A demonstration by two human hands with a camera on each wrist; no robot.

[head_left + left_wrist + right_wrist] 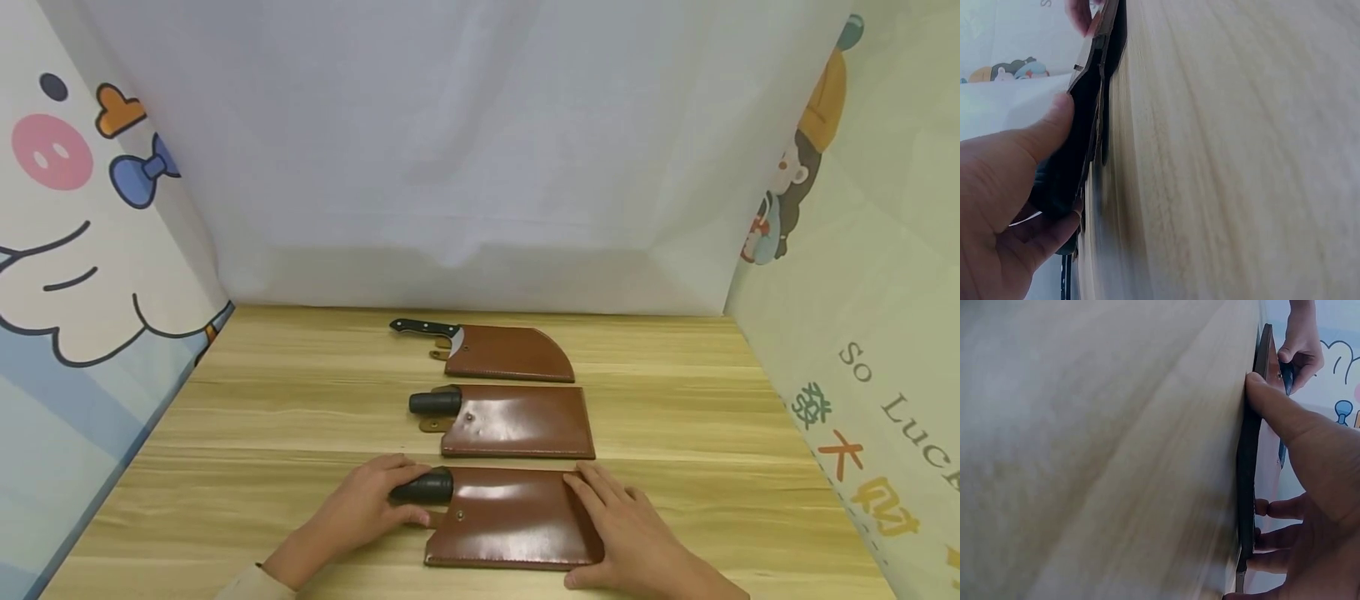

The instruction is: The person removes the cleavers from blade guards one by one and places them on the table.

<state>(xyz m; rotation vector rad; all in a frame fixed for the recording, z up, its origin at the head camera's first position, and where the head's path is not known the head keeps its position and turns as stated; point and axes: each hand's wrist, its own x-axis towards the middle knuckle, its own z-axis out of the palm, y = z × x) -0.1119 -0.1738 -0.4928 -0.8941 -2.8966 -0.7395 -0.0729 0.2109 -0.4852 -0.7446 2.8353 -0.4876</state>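
Closest to me lies a cleaver in a brown leather sheath (517, 517). Its black handle (423, 487) sticks out to the left. My left hand (363, 504) grips that handle, fingers on the far side and thumb on the near side beside the strap. In the left wrist view the thumb lies along the handle close to the sheath's mouth. My right hand (633, 533) holds the sheath's right end, with fingers at the far corner and thumb at the near corner. The right wrist view shows its thumb (1263, 394) against the sheath's edge. The sheath hides the blade.
Behind lie two more sheathed knives: a cleaver (525, 421) with a thick black handle, and a curved-edged knife (513, 350) with a riveted handle. All sit on a wood-grain table (247, 417). A white cloth (450, 150) hangs behind, with printed cloths at both sides.
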